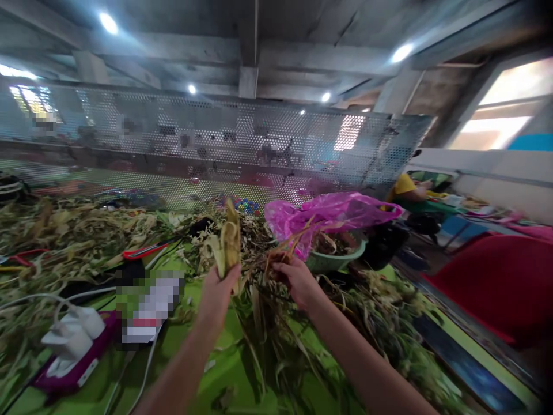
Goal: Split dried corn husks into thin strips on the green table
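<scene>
My left hand [217, 291] is closed around a corn cob in its pale husk [228, 241], held upright above the green table [216, 374]. My right hand [294, 278] is closed on a bunch of dry brown husk strands [276, 259] just right of the cob. Loose husks and leaves [73, 230] cover the table all around both hands.
A green bowl [341, 259] with a pink plastic bag [328, 216] over it stands behind my right hand. White chargers and cables [71, 334] lie at the left. A perforated metal screen [216, 144] closes the back. Another person in yellow [406, 187] sits at the far right.
</scene>
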Available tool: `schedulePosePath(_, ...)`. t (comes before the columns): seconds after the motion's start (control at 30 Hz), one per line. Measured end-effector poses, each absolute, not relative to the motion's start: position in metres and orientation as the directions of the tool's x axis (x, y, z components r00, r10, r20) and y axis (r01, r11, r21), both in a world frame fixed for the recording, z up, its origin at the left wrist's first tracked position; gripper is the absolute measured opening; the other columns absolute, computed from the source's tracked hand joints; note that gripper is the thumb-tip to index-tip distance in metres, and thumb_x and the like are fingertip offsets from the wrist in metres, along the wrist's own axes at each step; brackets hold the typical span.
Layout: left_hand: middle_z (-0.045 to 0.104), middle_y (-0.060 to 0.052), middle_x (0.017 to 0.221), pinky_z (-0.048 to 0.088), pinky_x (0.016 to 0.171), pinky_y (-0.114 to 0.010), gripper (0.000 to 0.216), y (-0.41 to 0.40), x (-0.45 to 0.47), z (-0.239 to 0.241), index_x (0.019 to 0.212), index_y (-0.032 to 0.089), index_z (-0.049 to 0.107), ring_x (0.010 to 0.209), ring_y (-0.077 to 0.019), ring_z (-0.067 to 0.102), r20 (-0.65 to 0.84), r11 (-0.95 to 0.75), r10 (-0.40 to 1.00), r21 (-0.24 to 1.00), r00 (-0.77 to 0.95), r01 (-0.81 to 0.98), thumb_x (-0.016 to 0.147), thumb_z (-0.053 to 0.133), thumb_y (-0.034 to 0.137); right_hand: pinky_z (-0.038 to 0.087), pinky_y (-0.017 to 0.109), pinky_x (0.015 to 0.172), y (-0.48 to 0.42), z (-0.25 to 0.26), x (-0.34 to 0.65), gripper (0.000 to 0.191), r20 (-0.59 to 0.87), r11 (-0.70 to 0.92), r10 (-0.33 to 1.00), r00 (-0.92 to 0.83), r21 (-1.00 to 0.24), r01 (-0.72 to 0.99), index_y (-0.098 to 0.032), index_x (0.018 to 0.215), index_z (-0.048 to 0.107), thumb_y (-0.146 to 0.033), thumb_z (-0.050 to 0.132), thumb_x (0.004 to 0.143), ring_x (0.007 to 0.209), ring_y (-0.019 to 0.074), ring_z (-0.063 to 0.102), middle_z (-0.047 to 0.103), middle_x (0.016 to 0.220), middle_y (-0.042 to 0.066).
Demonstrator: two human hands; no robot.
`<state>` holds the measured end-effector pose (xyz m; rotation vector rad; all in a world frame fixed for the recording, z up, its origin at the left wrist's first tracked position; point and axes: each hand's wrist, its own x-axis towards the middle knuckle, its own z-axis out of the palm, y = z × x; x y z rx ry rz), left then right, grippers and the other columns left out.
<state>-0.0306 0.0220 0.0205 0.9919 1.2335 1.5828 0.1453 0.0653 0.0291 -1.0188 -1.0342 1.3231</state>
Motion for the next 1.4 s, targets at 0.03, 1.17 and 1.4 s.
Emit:
schedulePosePath(0.03,0.073,-0.007,0.091,0.050,0.075,-0.031,0.040,0.022,-0.026,0.019,0.099,0.014,0.068,0.083,-0.0221,0.066,0.076,-0.115,0.963,0.983,-0.260,-0.140,0.069,0.070,0.040,0.042,0.021,0.052,0.062,0.030,0.142,0.023,0.004,-0.004,1.000,-0.031,-0.968,-0.250,-0.018,0.074,0.069,-0.021,0.073,0.052,0.056,0.0107,0.053,0.065,0.067,-0.001)
schedulePosePath(1.17,0.072,-0.009,0.096,0.049,0.085,-0.034,0.031,0.031,-0.019,0.001,0.098,0.014,0.067,0.089,-0.0211,0.065,0.300,-0.304,0.953,0.944,-0.050,-0.126,0.071,0.068,0.029,0.045,0.028,0.067,0.040,0.022,0.118,0.015,0.284,0.290,0.946,-0.157,-0.957,0.011,-0.019,0.070,0.063,-0.033,0.068,0.068,0.071,0.0178,0.056,0.062,0.072,0.001)
schedulePosePath(1.4,0.071,-0.008,0.100,0.046,0.091,-0.035,0.026,0.026,-0.019,0.002,0.100,0.016,0.068,0.095,-0.0217,0.062,0.362,-0.360,0.928,0.932,-0.088,0.035,0.076,0.059,0.020,0.046,0.027,0.068,0.044,0.015,0.117,0.011,0.279,0.289,0.949,-0.147,-0.956,0.049,-0.019,0.070,0.063,-0.030,0.064,0.067,0.073,0.0190,0.057,0.064,0.073,0.001)
